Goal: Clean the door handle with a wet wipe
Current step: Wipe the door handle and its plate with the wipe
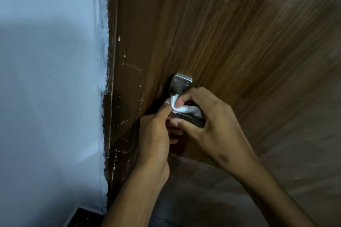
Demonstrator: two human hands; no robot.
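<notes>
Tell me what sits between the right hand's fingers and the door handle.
In the head view, a bunched white wet wipe lies between the right hand and the door handle.

Single view, head-worn, wide-angle: we look forward and down, close against a wooden door (230,33), its metal door handle (181,84) near centre, painted wall (46,79) at left. We have no second view for overlap.

This looks like a room in a home. A scuffed brown wooden door (221,33) fills the right of the frame, beside a pale painted wall (46,79) on the left with rough paint edges.
</notes>
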